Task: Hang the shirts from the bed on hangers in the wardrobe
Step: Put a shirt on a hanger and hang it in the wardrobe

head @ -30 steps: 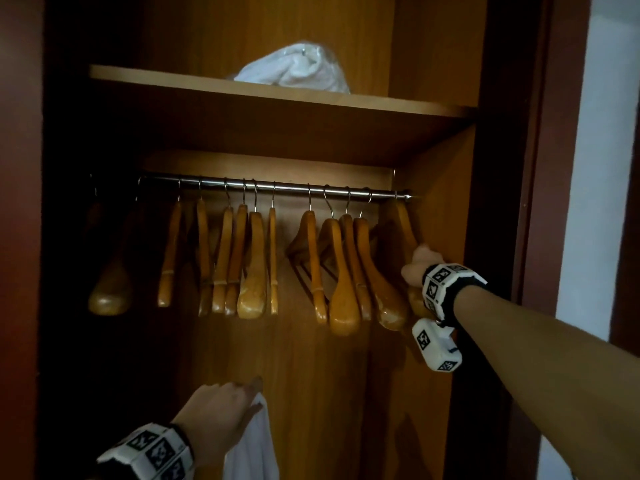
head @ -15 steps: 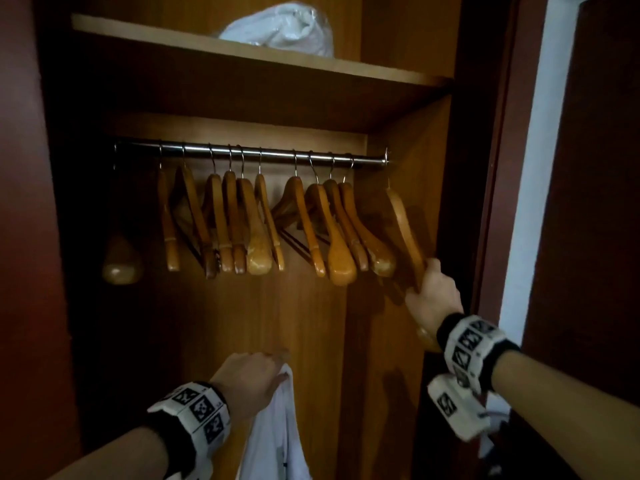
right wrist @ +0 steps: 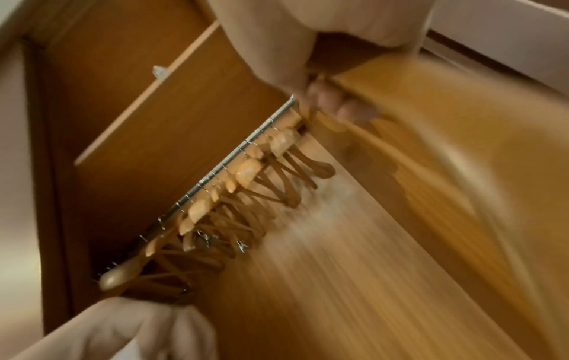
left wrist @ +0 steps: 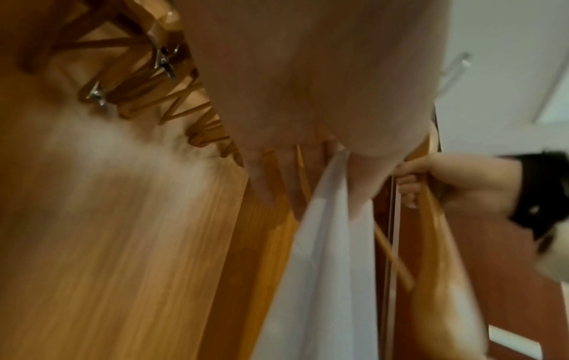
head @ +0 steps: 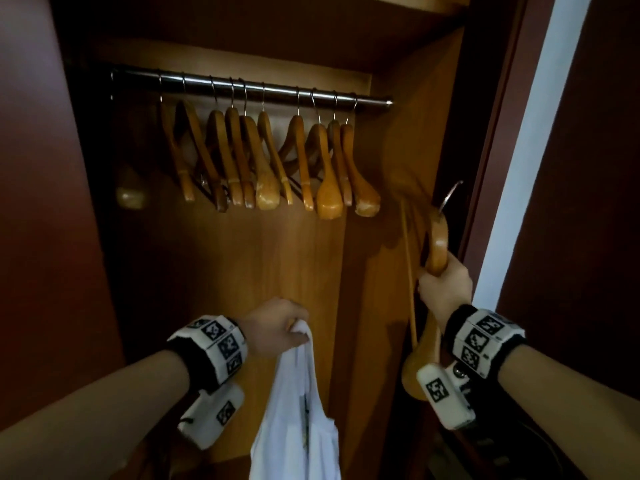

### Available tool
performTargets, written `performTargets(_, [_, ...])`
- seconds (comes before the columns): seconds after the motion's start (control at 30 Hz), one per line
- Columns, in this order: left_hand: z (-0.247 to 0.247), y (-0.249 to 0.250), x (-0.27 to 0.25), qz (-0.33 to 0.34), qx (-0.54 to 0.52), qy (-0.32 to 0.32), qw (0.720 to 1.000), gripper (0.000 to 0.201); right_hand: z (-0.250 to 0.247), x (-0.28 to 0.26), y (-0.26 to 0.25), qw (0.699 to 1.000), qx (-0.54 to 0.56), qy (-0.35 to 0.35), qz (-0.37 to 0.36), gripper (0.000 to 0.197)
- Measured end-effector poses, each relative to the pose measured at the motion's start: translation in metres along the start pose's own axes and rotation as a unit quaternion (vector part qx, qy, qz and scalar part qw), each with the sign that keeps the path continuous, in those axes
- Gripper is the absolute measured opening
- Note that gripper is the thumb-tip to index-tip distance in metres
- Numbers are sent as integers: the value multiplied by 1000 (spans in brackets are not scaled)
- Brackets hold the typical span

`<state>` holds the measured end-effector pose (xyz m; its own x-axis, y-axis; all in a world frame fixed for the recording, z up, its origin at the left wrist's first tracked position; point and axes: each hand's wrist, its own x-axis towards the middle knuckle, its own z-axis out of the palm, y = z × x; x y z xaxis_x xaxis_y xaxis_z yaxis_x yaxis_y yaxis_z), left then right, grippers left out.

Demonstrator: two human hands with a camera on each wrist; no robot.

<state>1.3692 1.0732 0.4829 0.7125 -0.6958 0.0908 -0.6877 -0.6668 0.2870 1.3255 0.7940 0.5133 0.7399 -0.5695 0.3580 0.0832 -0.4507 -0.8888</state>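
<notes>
The right hand (head: 445, 292) was clenched around the shoulder of a curved wooden hanger with a metal hook (head: 437, 244), held off the rail, near the wardrobe's right wall. The left hand (head: 277, 325) pinched a bunched fold of a white shirt (head: 298, 410), which hung limp below it in front of the open wooden wardrobe (head: 242, 271). Other wooden hangers (head: 263, 161) remained on the chrome rail (head: 256, 88).

Risks, as judged: the shirt could slip from its narrow pinch while being threaded; the free hook could snag a neighbouring hanger or strike the wall; dim light could hinder finding the collar.

No brand or readable writing was visible; the wrist bands (head: 218, 348) bore only black-and-white coded squares.
</notes>
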Motion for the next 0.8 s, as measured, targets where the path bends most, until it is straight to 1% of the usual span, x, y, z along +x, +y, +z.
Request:
performTargets(0.07, [-4, 10, -3, 8, -69, -11, 998, 21, -4, 4, -4, 999, 30, -23, 15, 15])
performTargets(0.17, [-9, 32, -4, 8, -144, -19, 989, 9, -12, 14, -5, 991, 101, -46, 70, 24])
performTargets(0.23, [-8, 48, -4, 8, -169, -7, 986, 16, -21, 14, 1, 977, 172, -38, 117, 38])
performTargets(0.27, [-6, 55, -3, 3, -181, -6, 983, 17, -27, 10, 5, 971, 199, -40, 130, 38])
performTargets(0.33, [-2, 72, 0, -20, -188, -16, 982, 14, -40, 2, 16, 962, 231, -47, 137, 25])
performTargets(0.4, [3, 86, 6, -35, -194, -26, 980, 39, -54, 0, 30, 959, 251, -61, 121, 17])
performTargets(0.43, [7, 93, 8, -38, -197, -31, 979, 46, -61, 0, 34, 958, 256, -79, 102, 14])
performTargets(0.47, [10, 99, 11, -40, -197, -34, 979, 46, -67, 1, 37, 958, 255, -104, 83, 12])
performTargets(0.5, [13, 107, 13, -43, -186, -38, 981, 42, -73, 4, 41, 958, 245, -131, 69, 9])
performTargets(0.53, [15, 114, 14, -48, -162, -42, 985, 36, -77, 7, 45, 959, 231, -152, 63, 8])
performTargets(0.57, [16, 122, 15, -51, -119, -49, 990, 36, -82, 9, 50, 960, 216, -165, 62, 6])
performTargets(0.6, [18, 129, 15, -45, -53, -62, 996, 41, -86, 10, 56, 961, 209, -170, 64, 7])
performTargets(0.63, [18, 136, 14, -29, 32, -79, 996, 49, -90, 9, 61, 960, 212, -170, 63, 12])
performTargets(0.67, [18, 141, 13, -10, 128, -100, 987, 54, -93, 7, 67, 959, 218, -170, 63, 17])
performTargets(0.7, [18, 146, 10, 4, 220, -125, 968, 55, -95, 3, 72, 957, 227, -171, 61, 21])
performTargets(0.73, [18, 150, 8, 5, 290, -147, 946, 53, -97, -3, 75, 954, 239, -173, 55, 23])
performTargets(0.8, [15, 157, 5, -4, 380, -188, 906, 44, -102, -15, 78, 945, 268, -184, 30, 24])
